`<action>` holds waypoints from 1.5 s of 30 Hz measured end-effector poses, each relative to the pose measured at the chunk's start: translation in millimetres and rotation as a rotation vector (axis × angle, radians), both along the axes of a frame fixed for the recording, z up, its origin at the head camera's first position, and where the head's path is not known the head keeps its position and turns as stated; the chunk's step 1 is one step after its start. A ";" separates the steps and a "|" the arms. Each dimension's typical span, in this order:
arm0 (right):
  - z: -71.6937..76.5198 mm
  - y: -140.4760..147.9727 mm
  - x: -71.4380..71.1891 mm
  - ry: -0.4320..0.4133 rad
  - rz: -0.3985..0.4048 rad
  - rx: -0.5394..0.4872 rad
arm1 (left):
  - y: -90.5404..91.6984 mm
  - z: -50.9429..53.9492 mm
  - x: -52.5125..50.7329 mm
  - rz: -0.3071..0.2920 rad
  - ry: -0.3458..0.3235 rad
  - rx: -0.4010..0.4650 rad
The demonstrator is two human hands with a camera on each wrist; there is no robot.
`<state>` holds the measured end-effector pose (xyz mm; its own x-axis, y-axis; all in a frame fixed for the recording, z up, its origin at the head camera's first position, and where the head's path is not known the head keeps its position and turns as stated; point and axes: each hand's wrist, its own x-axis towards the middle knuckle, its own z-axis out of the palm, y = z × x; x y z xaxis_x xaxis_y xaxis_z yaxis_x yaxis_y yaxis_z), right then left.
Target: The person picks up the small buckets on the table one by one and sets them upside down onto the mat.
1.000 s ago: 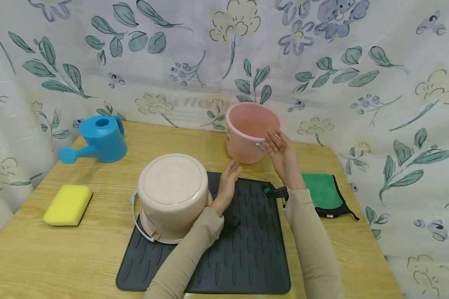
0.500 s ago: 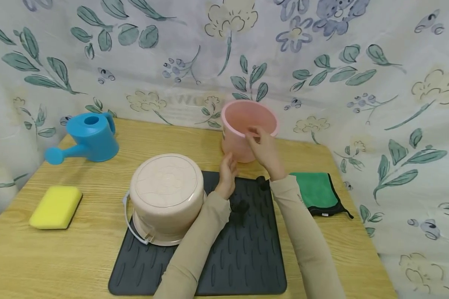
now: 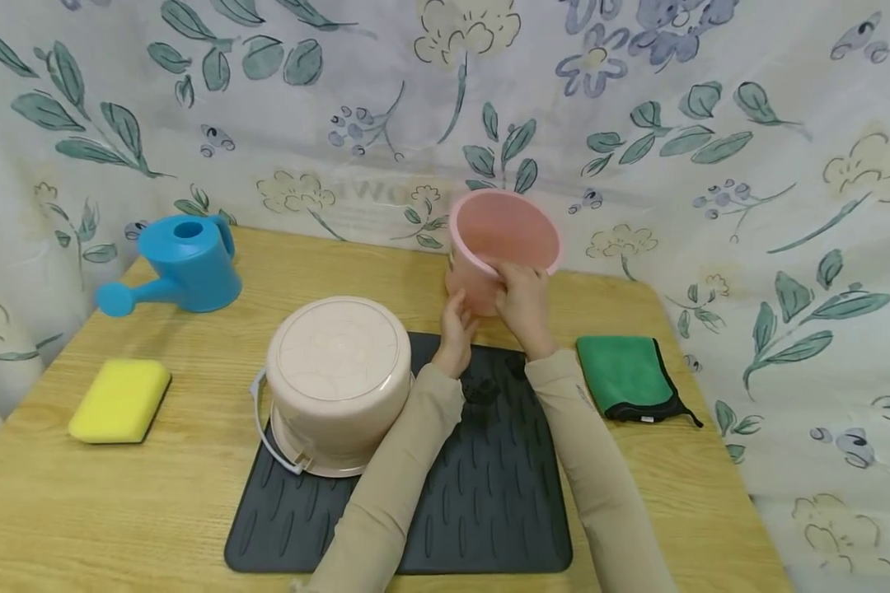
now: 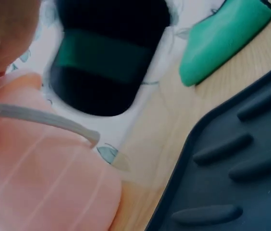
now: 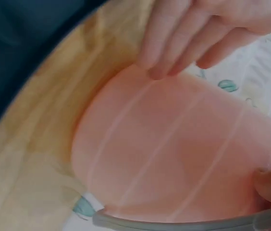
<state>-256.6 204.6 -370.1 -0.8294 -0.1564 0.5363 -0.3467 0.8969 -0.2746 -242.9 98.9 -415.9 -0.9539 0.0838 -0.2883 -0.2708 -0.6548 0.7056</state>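
A pink bucket (image 3: 470,276) with a grey handle (image 4: 44,118) stands mouth up at the back of the table. My right hand (image 3: 522,305) grips its near rim, the thumb lying on the outer wall in the right wrist view. Low on the bucket's left side, my left hand (image 3: 456,336) holds straight fingers (image 5: 166,43) against or very close to the wall; contact is hard to tell. A beige bucket (image 3: 339,354) sits upside down on a black ribbed mat (image 3: 489,494), left of my left forearm.
At the far left of the wooden table (image 3: 193,511) are a blue watering can (image 3: 196,268) and a yellow sponge (image 3: 121,401). A folded green cloth (image 3: 623,371) lies right of the mat. Floral curtain (image 3: 386,74) hangs directly behind the pink bucket.
My right hand has moved from beside the pink bucket, fingers spread, to its near rim and taken hold. My left hand has shifted slightly up toward the bucket. Other things stay put.
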 end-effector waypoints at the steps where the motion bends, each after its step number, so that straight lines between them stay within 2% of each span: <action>1: -0.6 1.7 1.1 0.001 -0.003 -0.018 | 0.1 -0.7 -0.3 -0.001 -0.005 0.005; 7: 4.3 8.5 9.8 0.018 -0.014 -0.074 | -2.4 -5.2 -2.1 -0.036 -0.032 0.036; 11: 17.4 9.4 11.4 0.053 0.039 -0.129 | -2.8 -10.6 -4.1 -0.039 -0.035 0.102; 14: 27.7 9.2 12.6 0.061 0.082 -0.158 | -1.4 -13.6 -4.8 -0.004 -0.035 0.168; 18: 35.3 8.0 17.2 -0.014 0.087 -0.196 | -0.6 -11.5 -4.4 0.078 0.000 0.203; 22: 37.8 7.2 20.9 -0.096 0.057 -0.236 | -0.1 -5.9 -2.8 0.144 0.051 0.164; 28: 41.6 8.3 23.3 -0.127 0.008 -0.281 | 2.1 3.8 0.6 0.164 0.135 0.105; 34: 49.4 10.8 26.6 -0.075 -0.003 -0.358 | 3.1 20.7 4.7 0.200 0.268 0.012; 38: 55.2 12.9 29.1 -0.029 -0.052 -0.383 | 5.5 34.6 10.5 0.227 0.295 -0.042; 41: 59.2 14.4 31.4 -0.033 -0.080 -0.427 | 8.5 44.8 15.7 0.251 0.315 -0.083; 45: 62.2 17.5 33.9 -0.021 -0.091 -0.532 | 12.6 56.7 22.2 0.282 0.392 -0.147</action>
<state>-222.7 222.1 -307.9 -0.8385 0.2054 0.5047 -0.2632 0.6584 -0.7052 -220.7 111.5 -359.2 -0.9725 -0.2072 0.1063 0.2058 -0.5505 0.8091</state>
